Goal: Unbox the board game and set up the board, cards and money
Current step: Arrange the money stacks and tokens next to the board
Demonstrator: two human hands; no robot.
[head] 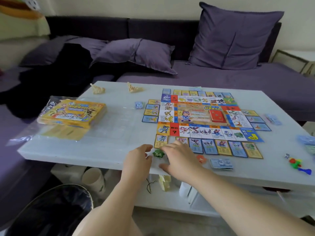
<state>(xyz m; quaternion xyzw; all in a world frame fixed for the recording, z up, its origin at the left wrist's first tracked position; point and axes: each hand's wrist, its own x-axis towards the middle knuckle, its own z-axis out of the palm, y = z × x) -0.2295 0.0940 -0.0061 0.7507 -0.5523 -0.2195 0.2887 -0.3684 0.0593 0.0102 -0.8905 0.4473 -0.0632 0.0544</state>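
Your hands are both spread open over the table's (85,150) near edge, and the little green toy (158,153) sits right between them, touching neither.

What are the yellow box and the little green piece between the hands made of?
The yellow box looks like printed cardboard, glossy, beside crinkled clear wrap. The green piece seems moulded plastic, judging by its solid colour, though blur leaves that uncertain.
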